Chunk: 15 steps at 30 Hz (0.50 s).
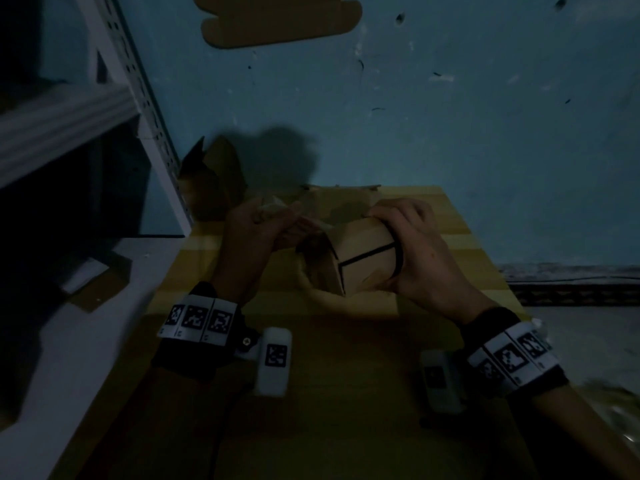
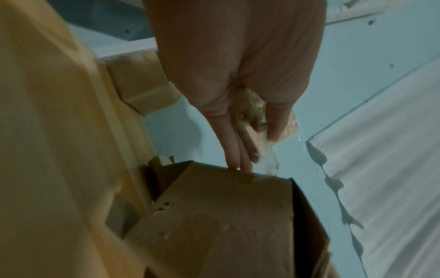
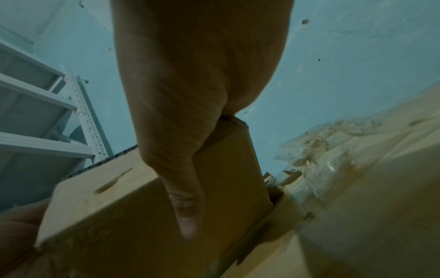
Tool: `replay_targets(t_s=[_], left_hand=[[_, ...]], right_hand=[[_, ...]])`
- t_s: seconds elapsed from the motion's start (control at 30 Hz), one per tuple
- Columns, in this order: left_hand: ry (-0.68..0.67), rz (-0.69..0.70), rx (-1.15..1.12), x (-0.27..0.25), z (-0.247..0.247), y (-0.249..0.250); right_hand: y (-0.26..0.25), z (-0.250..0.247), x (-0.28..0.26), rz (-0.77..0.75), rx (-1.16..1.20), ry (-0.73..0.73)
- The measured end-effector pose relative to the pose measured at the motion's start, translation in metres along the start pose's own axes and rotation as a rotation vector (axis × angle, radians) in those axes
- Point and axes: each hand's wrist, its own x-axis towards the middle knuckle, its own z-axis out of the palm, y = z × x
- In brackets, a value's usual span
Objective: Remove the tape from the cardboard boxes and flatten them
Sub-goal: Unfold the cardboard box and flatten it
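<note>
Cardboard box (image 1: 360, 258) sits held above the yellow tabletop (image 1: 460, 268), the right hand (image 1: 415, 251) wrapped around its end. The left hand (image 1: 256, 230) pinches peeled tape (image 2: 252, 111) beside it. Tape removal looks underway; next likely comes pulling it free, then flattening.

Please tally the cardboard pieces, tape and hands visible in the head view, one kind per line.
Cardboard boxes: 2, the held box and the opened box by the wall
Flat cardboard piece on the wall: 1
Peeled tape: 1
Hands: 2, left hand, right hand
Total: 6
</note>
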Motion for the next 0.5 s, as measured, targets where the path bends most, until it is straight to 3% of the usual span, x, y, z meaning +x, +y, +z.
replay_targets(t_s=[0.17, 0.5], left_hand=[[-0.034, -0.03, 0.088, 0.0004, 0.0018, 0.0007], [0.041, -0.014, -0.021, 0.0012, -0.0003, 0.0023]], right_hand=[[-0.002, -0.0012, 0.0014, -0.028, -0.045, 0.087], [0.0011, 0.0034, 0.0009, -0.058, 0.07, 0.116]])
